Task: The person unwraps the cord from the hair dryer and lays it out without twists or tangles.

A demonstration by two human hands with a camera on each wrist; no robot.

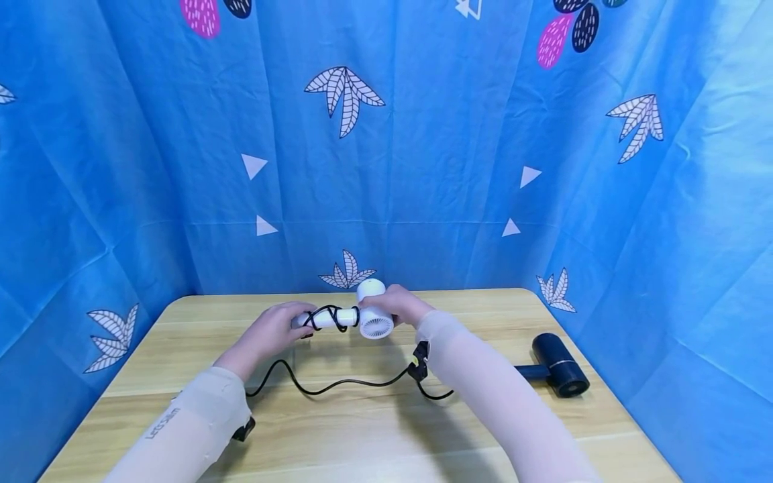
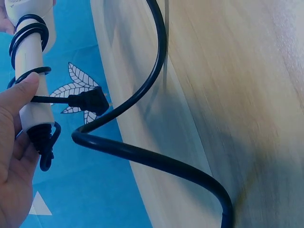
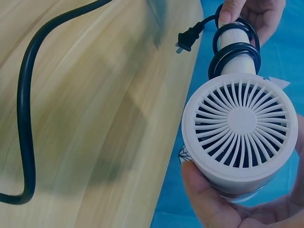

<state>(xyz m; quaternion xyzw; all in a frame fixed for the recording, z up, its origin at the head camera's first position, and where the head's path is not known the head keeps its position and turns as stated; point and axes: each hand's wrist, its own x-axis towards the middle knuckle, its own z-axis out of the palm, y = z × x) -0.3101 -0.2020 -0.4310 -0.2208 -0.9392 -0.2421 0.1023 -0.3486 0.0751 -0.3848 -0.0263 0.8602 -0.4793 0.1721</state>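
Observation:
Both hands hold a white hair dryer [image 1: 376, 315] above the far part of the table. Its black cord [image 3: 235, 55] is wound round the handle, and the two-pin plug [image 2: 90, 101] hangs free beside it. My left hand [image 1: 279, 330] grips the lower end of the handle, thumb across the cord in the left wrist view. Curled round the barrel is my right hand [image 1: 403, 304]. The slotted round grille [image 3: 241, 121] faces the right wrist camera.
On the right of the wooden table [image 1: 338, 443] lies a black hair dryer [image 1: 560, 365]. A loose black cable [image 1: 344, 382] runs between the wrist cameras and crosses the near side of both wrist views. Blue patterned cloth [image 1: 386, 168] hangs behind and at the sides.

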